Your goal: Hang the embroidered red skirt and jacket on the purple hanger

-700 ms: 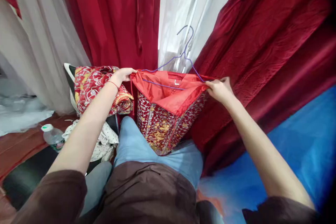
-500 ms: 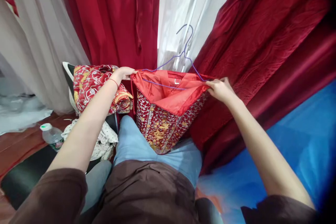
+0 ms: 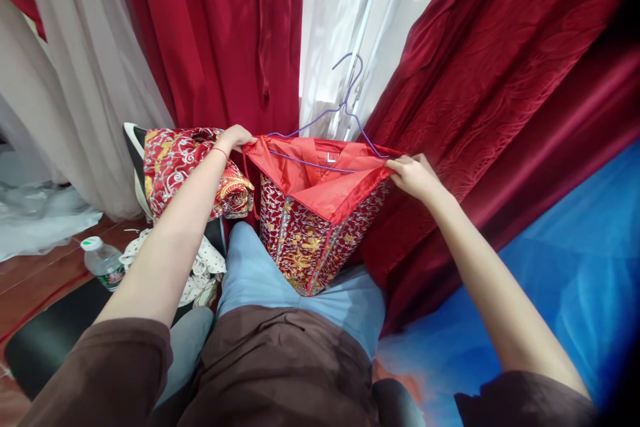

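A red embroidered garment with gold and silver thread and a plain red lining hangs in front of me over my knees. My left hand is closed on its left top corner. My right hand is closed on its right top corner, so the waist is stretched wide. A thin purple wire hanger sits in the opening, its hook rising above the garment. A small white size label shows inside the back edge.
A second folded red embroidered piece lies to the left on a chair. Red drapes and white sheer curtains hang behind. A plastic water bottle stands on the wooden floor at left. Blue cloth lies to the right.
The view has shifted slightly; both hands keep the same grip on the garment's corners, and the hanger hook sits a little lower in the picture.
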`<action>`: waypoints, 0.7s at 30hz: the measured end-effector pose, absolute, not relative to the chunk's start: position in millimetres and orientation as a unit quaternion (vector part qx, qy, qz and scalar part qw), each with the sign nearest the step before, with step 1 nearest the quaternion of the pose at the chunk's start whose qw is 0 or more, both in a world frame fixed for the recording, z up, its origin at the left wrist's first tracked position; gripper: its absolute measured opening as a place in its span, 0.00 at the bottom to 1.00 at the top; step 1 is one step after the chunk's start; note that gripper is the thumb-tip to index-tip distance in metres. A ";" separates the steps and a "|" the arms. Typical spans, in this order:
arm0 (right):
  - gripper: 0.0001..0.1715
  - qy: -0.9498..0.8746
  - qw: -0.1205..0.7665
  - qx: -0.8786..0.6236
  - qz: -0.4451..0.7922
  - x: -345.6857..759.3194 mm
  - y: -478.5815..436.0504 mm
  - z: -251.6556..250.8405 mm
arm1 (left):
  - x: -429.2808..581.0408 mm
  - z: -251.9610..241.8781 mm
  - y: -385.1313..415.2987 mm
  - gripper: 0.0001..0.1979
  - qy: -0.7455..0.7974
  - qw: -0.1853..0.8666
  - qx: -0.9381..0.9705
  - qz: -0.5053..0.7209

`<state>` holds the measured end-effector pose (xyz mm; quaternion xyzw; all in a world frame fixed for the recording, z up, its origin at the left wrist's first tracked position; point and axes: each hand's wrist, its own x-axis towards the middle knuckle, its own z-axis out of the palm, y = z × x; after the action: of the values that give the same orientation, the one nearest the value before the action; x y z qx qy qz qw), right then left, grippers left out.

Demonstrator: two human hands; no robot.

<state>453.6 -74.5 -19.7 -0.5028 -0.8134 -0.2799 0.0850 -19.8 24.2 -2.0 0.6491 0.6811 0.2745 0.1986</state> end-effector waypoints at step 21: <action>0.12 -0.822 0.092 -0.480 -0.292 458.4 -76.5 -27.9 | -4.9 -30.3 23.7 0.16 0.648 0.022 0.687 0.327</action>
<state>458.4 -76.5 -27.9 -0.4805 -0.8216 -0.2924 0.0924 -4.9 23.7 -30.3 0.6875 0.6480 0.3270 0.0223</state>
